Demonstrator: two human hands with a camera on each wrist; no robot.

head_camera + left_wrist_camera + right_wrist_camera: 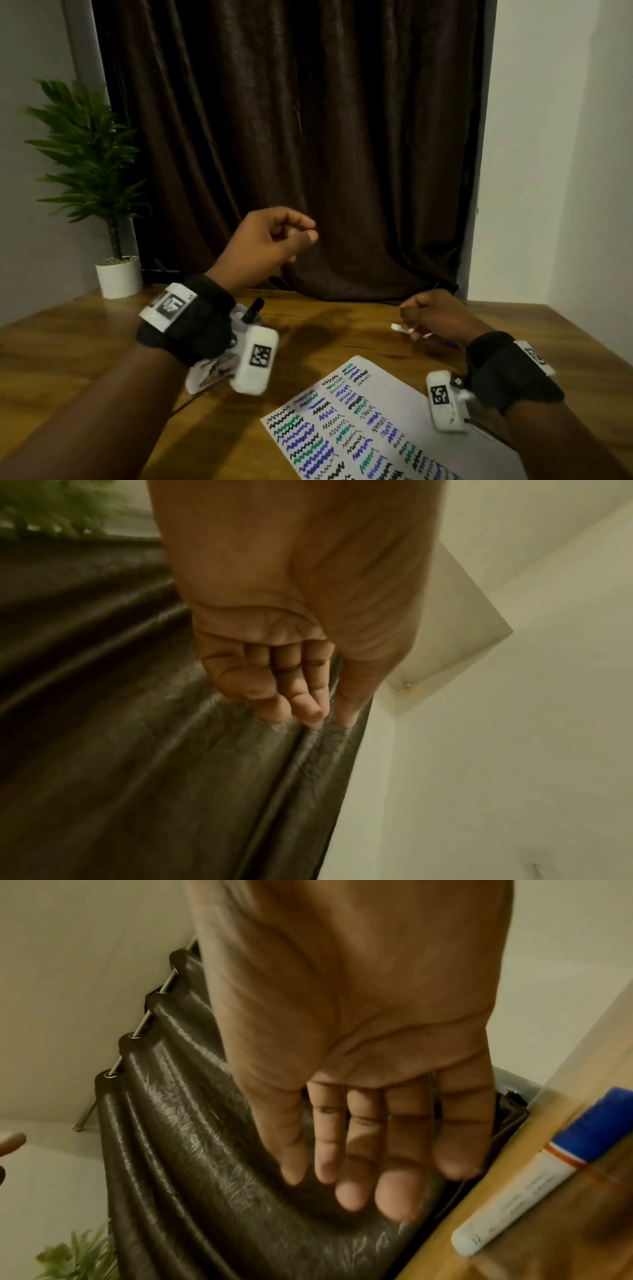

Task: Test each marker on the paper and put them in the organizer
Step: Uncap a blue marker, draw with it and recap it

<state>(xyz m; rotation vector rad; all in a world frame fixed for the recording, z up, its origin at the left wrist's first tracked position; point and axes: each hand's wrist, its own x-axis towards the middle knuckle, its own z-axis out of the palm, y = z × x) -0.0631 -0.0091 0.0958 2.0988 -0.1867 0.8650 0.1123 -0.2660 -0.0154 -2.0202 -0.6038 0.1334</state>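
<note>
My left hand (294, 236) is raised above the table in front of the curtain, fingers loosely curled; the left wrist view shows that hand (298, 710) holding nothing. Low over the table, my right hand (411, 315) hovers with bent fingers above a white marker (402, 329). In the right wrist view this hand (359, 1191) holds nothing, and the white marker with a blue cap (514, 1191) lies on the wood beside it, apart from the fingers. The organizer (209, 377) is mostly hidden behind my left wrist, with a black marker (253, 308) standing in it. The paper (387, 380) carries several rows of squiggles.
A potted plant (120, 277) stands at the wooden table's (85, 342) far left corner. A dark curtain (291, 137) hangs behind the table and a pale wall (565, 171) closes the right side.
</note>
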